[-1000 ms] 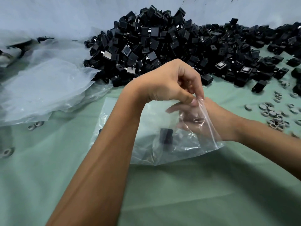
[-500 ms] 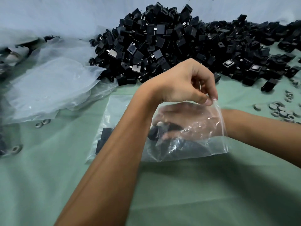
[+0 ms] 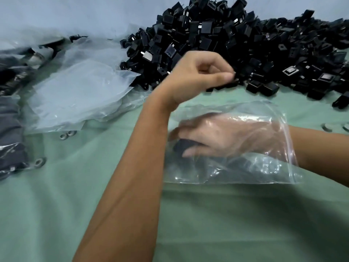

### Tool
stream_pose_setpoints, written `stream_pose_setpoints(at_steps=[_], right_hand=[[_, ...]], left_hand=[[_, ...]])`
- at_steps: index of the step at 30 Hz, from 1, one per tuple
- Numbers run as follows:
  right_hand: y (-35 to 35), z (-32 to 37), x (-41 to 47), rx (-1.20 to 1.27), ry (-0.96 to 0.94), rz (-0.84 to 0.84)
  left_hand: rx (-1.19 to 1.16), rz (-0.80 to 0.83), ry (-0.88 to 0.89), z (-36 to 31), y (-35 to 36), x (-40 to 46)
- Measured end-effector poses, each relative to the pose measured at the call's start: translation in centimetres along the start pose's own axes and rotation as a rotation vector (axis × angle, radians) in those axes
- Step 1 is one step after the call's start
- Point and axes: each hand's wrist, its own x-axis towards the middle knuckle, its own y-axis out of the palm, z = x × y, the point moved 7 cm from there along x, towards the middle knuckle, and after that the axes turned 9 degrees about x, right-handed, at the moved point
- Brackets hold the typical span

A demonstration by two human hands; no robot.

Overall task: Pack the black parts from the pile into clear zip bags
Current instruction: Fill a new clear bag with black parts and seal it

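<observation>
A large pile of black parts (image 3: 226, 44) lies at the back of the green cloth. In front of it a clear zip bag (image 3: 245, 171) rests on the cloth with its mouth facing right. My right hand (image 3: 226, 137) is deep inside the bag, thumb and fingers around a black part (image 3: 181, 146), with more dark parts blurred beneath it. My left hand (image 3: 194, 78) hovers above the bag near the pile's front edge. Its fingers are curled shut and it is clear of the plastic.
A stack of empty clear bags (image 3: 79, 91) lies at the left. Dark filled bags (image 3: 11, 138) sit at the far left edge. Small metal washers (image 3: 66, 135) lie near them, and more washers (image 3: 326, 127) at the right edge.
My left hand let go of the bag's top edge and rose toward the pile. My right hand pushed deeper into the bag, which now lies flatter on the cloth.
</observation>
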Motion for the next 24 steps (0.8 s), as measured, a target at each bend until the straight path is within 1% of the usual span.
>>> stream_pose_setpoints(at_steps=[1, 3, 5, 7, 9, 11, 13, 17, 21, 24], right_hand=[[0.6, -0.5, 0.3, 0.017, 0.013, 0.028], [1.2, -1.0, 0.9, 0.096, 0.041, 0.016], [1.5, -2.1, 1.3, 0.194, 0.157, -0.036], [1.5, -2.7, 1.3, 0.263, 0.229, -0.077], [1.2, -2.6, 1.4, 0.277, 0.235, -0.079], [0.7, -2.2, 1.6, 0.256, 0.195, -0.104], [0.6, -1.8, 1.8, 0.249, 0.19, -0.118], [0.3, -1.1, 0.9, 0.324, 0.182, -0.134], [0.3, -1.0, 0.3, 0.314, 0.253, -0.05], [0.4, -0.6, 0.9, 0.248, 0.293, -0.035]], left_hand=[[0.021, -0.101, -0.06, 1.7, -1.8, -0.5], [0.063, -0.315, -0.216, 5.3, -5.2, -2.0], [0.057, -0.513, -0.367, 8.3, -8.1, -3.8], [-0.018, -0.656, -0.466, 10.0, -9.8, -5.1], [-0.077, -0.729, -0.51, 10.6, -10.5, -5.7], [-0.103, -0.726, -0.51, 10.4, -10.3, -5.7], [-0.102, -0.688, -0.5, 10.1, -9.7, -5.5], [-0.083, -0.629, -0.495, 9.6, -9.0, -5.1], [-0.079, -0.625, -0.499, 9.5, -9.0, -5.1], [-0.079, -0.622, -0.501, 9.5, -8.9, -5.1]])
